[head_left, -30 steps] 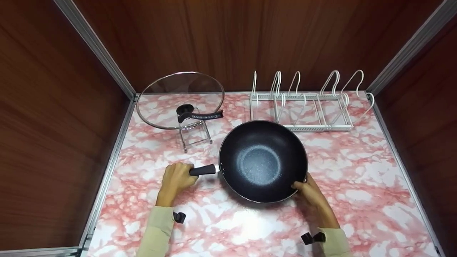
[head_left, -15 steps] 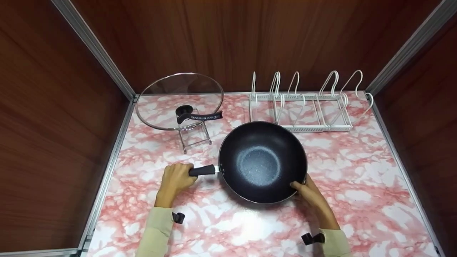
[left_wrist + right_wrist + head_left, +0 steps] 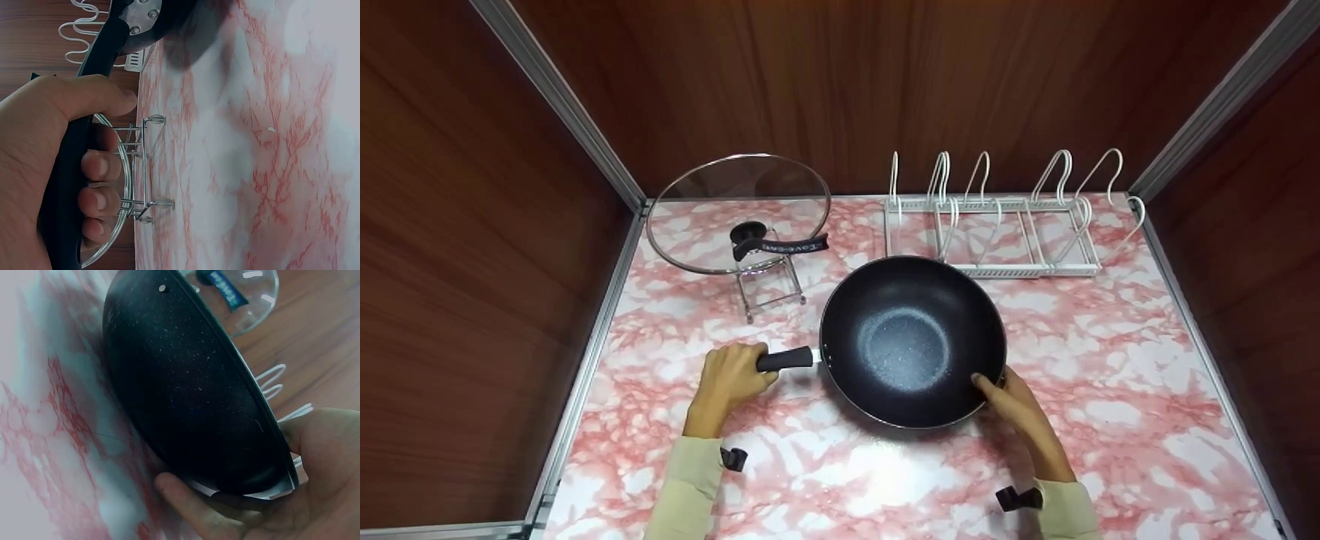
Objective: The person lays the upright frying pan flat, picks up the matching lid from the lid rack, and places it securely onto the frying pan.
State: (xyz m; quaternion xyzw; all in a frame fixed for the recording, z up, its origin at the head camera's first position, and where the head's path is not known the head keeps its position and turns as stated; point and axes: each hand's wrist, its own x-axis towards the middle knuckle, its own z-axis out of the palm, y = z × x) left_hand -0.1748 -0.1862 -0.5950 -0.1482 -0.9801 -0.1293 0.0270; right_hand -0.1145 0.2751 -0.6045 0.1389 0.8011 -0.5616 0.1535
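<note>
Head view: the pan [image 3: 913,341] is between both hands, its handle [image 3: 785,359] pointing left.
The left hand [image 3: 732,375] wraps its fingers round the handle, whose long axis runs roughly sideways from the bowl; the right hand [image 3: 1020,409] pinches the near right rim, thumb inside, fingers outside. The rack [image 3: 1012,271] lies beyond the pan, toward the right. Whether the base touches the table [image 3: 885,480], one cannot tell.

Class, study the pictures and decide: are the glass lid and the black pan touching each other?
Apart. The head view settles it: a strip of the marbled tabletop shows between the glass lid and the black pan.
</note>
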